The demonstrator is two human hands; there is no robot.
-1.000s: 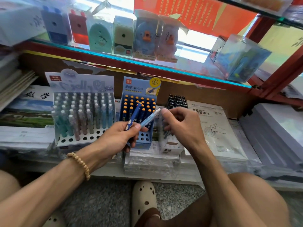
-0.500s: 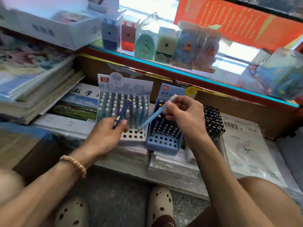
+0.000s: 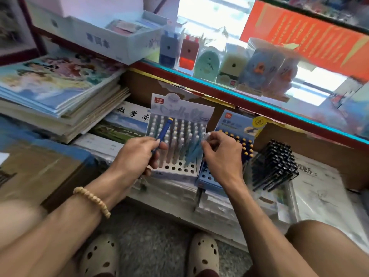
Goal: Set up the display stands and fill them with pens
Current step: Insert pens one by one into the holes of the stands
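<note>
A white display stand (image 3: pixel 175 168) with several pastel pens stands on the low shelf, its front rows of holes bare. My left hand (image 3: pixel 137 154) grips a dark blue pen (image 3: pixel 162 134) that points up in front of the stand. My right hand (image 3: pixel 221 154) pinches the top of a light blue pen (image 3: pixel 192 154), whose tip reaches down to the stand's front right holes. To the right stands a blue display stand (image 3: pixel 209 176) holding several dark pens with orange caps, and further right a block of black pens (image 3: pixel 275 164).
Stacks of books (image 3: pixel 60 96) lie to the left. A glass shelf (image 3: pixel 259 100) above carries boxed pencil sharpeners (image 3: pixel 207 62). Wrapped paper packs (image 3: pixel 319 196) lie at the right. My knees and both sandals (image 3: pixel 151 256) fill the bottom of the view.
My right hand moved the light blue pen left from the blue stand to the white stand and lowered it. My left hand shifted a little with the dark blue pen. The view turned left.
</note>
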